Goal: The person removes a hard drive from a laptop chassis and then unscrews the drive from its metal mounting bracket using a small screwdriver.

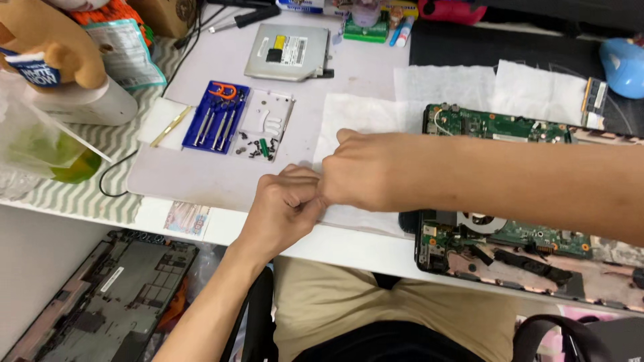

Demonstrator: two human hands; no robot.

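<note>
My left hand (287,203) and my right hand (359,171) meet at the front edge of the white desk, fingers curled and touching each other over a white paper towel (349,117). Whatever small thing sits between the fingertips is hidden. My right forearm crosses over an opened laptop base with a green circuit board (493,125) and a fan (479,221). To the left lie a blue case of small screwdrivers (216,117) and a white tray of loose screws (265,127).
A silver optical drive (288,52) lies at the back. A teddy bear, a snack bag and a plastic bag crowd the far left. A laptop bottom cover (100,295) rests on the floor. A blue mouse (624,64) sits at the right.
</note>
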